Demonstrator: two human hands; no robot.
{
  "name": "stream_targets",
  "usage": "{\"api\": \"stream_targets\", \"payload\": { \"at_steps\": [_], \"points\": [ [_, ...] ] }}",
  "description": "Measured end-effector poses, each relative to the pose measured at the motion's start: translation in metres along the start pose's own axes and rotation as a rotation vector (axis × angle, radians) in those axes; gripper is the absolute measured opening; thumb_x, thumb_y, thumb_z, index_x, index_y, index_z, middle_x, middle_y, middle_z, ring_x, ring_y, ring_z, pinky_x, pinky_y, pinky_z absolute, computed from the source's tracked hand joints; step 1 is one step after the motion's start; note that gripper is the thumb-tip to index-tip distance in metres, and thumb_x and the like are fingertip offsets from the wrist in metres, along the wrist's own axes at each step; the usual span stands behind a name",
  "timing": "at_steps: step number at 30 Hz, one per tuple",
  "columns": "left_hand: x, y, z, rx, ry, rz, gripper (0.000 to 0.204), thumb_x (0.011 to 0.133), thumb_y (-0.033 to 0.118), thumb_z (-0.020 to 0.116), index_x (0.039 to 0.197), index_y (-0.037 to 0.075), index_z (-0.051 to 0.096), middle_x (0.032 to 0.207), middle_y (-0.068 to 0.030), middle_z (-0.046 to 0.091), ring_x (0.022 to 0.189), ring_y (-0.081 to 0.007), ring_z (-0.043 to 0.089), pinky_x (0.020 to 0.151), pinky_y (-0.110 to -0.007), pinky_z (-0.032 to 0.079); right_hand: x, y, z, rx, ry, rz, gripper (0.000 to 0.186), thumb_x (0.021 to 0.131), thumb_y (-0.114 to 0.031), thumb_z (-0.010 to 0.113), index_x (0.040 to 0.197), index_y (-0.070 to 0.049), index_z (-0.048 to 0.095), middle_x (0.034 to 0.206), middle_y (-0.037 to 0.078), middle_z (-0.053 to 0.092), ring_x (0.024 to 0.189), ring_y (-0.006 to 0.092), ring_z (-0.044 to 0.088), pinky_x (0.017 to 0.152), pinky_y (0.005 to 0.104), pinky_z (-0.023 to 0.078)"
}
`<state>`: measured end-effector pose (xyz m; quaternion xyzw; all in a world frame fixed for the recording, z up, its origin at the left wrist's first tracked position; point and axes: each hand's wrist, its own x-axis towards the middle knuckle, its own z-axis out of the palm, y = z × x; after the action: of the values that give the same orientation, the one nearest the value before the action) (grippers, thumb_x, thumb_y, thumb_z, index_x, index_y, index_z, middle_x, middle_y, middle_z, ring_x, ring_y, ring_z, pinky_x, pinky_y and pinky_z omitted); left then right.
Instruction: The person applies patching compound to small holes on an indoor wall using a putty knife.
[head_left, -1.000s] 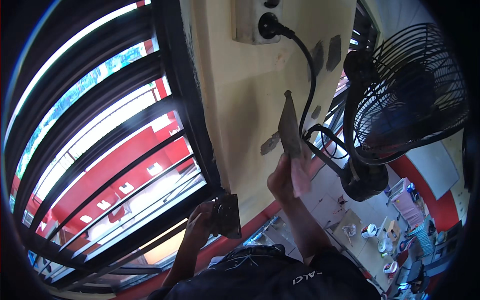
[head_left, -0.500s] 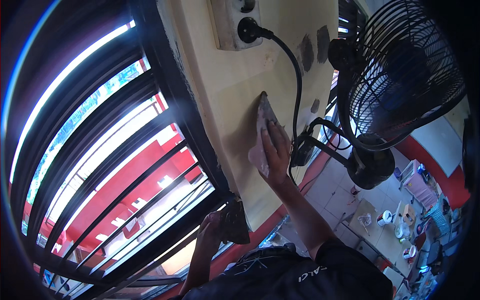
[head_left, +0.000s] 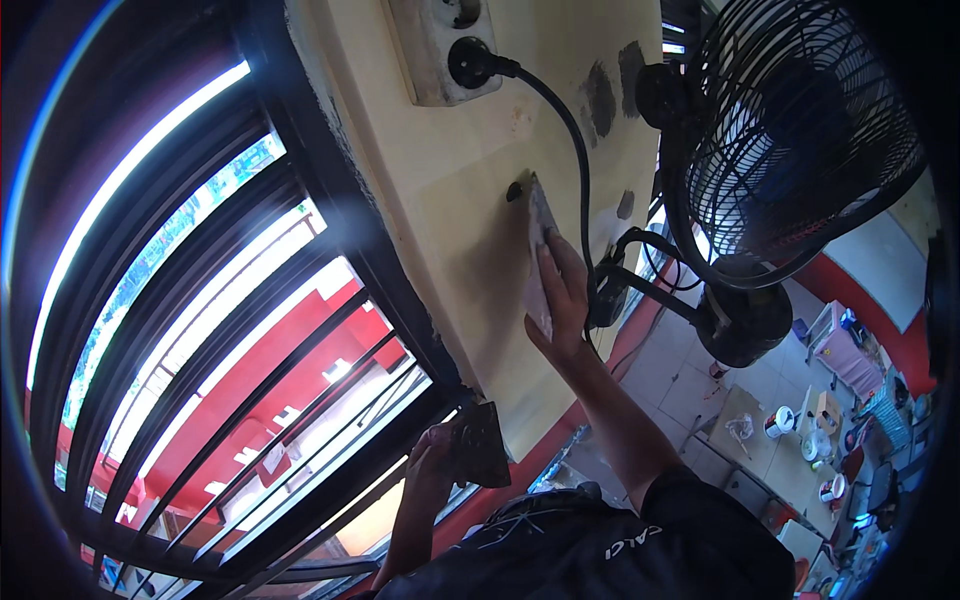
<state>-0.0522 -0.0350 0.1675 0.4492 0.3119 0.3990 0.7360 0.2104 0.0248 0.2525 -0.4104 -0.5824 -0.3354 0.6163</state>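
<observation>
My right hand (head_left: 560, 310) is closed round a flat scraper (head_left: 540, 238) smeared with pale pinkish material, raised against the cream wall (head_left: 465, 240). A small dark mark (head_left: 515, 191) shows on the wall just left of the scraper's tip. Lower left, my left hand (head_left: 434, 457) grips a dark square plate (head_left: 480, 452) beside the window frame's lower corner. A black power cord (head_left: 578, 160) hangs from the socket block (head_left: 430, 62) down past my right hand. Grey patches (head_left: 600, 100) mark the upper wall.
A black wall fan (head_left: 790, 150) juts out on the right. Dark barred windows (head_left: 250, 380) fill the left. Below right, a tiled floor (head_left: 680, 390) holds a worktable (head_left: 745, 420) with tubs (head_left: 780, 422), a pink cart (head_left: 840, 355) and assorted clutter.
My right hand and scraper have shifted onto the wall, the scraper turning from pointing up-left to nearly upright, and a dark mark now shows by its tip. The whole view has shifted slightly.
</observation>
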Motion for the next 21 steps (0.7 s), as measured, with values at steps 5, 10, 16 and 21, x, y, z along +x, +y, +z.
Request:
{"api": "stream_targets", "payload": {
  "at_steps": [5,10,16,21],
  "points": [
    [0.005,-0.007,-0.001,0.019,0.011,-0.013,0.049,0.088,0.042,0.053,0.113,0.0,0.051,0.082,-0.0076,0.058,0.059,-0.0116,0.056,0.043,-0.021,0.042,-0.007,0.001,0.008,-0.03,-0.076,-0.019,0.049,0.073,-0.008,0.062,0.12,0.003,0.052,0.125,0.029,0.046,0.113,0.044,0.049,0.093,0.0466,0.041],
    [0.004,-0.003,0.0,0.005,0.011,-0.01,0.045,0.089,0.037,0.053,0.113,0.0,0.051,0.084,-0.0074,0.059,0.061,-0.0113,0.057,0.044,-0.021,0.043,-0.024,-0.003,0.001,0.003,-0.241,-0.067,0.049,0.074,-0.013,0.065,0.12,0.0,0.053,0.128,0.027,0.045,0.114,0.0425,0.049,0.094,0.0481,0.039],
    [0.007,-0.005,-0.002,-0.034,-0.014,0.001,0.042,0.089,0.032,0.052,0.115,0.0,0.051,0.086,-0.0084,0.059,0.063,-0.013,0.058,0.045,-0.022,0.043,-0.008,0.005,0.001,0.102,0.071,-0.085,0.055,0.07,-0.013,0.067,0.122,-0.001,0.052,0.128,0.028,0.045,0.115,0.04,0.049,0.093,0.0476,0.039],
    [0.008,-0.006,-0.006,-0.031,-0.023,0.0,0.043,0.089,0.032,0.052,0.115,-0.001,0.051,0.087,-0.0094,0.059,0.064,-0.0145,0.058,0.044,-0.023,0.044,-0.017,0.007,-0.006,0.053,-0.202,-0.106,0.053,0.07,-0.01,0.066,0.121,-0.001,0.054,0.129,0.024,0.047,0.117,0.0375,0.049,0.094,0.0459,0.039]
  ]
}}
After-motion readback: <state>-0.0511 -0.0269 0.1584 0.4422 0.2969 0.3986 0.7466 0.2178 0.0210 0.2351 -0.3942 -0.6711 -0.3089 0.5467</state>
